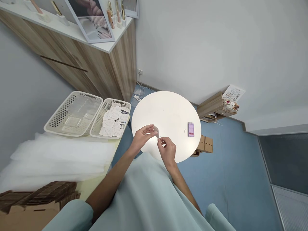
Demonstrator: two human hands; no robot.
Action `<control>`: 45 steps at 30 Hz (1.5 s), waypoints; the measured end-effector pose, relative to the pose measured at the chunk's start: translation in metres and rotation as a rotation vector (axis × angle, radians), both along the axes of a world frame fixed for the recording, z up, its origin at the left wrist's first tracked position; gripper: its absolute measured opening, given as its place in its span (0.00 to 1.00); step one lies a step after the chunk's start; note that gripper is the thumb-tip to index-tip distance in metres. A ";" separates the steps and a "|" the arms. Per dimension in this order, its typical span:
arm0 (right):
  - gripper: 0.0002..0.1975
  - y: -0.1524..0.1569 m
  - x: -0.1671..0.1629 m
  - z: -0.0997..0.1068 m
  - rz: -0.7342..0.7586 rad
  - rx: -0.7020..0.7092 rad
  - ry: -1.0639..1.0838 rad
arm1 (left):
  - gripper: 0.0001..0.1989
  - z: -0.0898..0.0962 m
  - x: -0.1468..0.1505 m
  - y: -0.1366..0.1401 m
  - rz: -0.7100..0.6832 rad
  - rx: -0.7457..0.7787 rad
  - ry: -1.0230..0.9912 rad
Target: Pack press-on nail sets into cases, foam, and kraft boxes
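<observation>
Pinching one thin item (156, 131) between left hand (141, 137) and right hand (168, 150), each grip closed; smaller basket (95, 125) holds printed white pieces (115, 119), larger basket (57, 116) clear plastic (82, 105).

Single head-worn view, looking forward and steeply down from above the near edge of a round white desk (168, 112); wide enough to include the wall (204, 48) beyond it.

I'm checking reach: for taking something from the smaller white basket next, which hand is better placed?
Probably the left hand: it is nearer the basket, which lies to the left. The right hand is farther. Both seem to hold a small item, so the left should let go first.
</observation>
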State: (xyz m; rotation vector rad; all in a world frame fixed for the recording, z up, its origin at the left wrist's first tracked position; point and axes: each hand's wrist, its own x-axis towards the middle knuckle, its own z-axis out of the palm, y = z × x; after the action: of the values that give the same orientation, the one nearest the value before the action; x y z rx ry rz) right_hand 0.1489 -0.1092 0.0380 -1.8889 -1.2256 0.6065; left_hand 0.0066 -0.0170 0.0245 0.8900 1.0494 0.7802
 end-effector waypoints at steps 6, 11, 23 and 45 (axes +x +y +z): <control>0.15 0.003 0.026 0.006 -0.053 -0.100 0.451 | 0.28 0.005 -0.010 0.004 0.020 0.085 0.065; 0.16 0.003 0.037 0.009 -0.021 -0.117 0.598 | 0.28 0.014 -0.014 0.005 -0.017 0.087 0.034; 0.41 0.008 0.032 0.022 0.306 0.089 0.439 | 0.32 0.003 -0.006 -0.006 -0.159 -0.212 -0.258; 0.37 0.008 0.047 -0.008 0.563 0.009 -0.389 | 0.34 0.006 -0.019 -0.021 -0.126 -0.012 0.111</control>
State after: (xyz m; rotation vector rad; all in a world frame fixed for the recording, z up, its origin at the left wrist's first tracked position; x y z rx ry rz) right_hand 0.1954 -0.1013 0.0303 -1.6963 -2.0417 0.5256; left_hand -0.0123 -0.0384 0.0305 0.9884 1.0827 0.6251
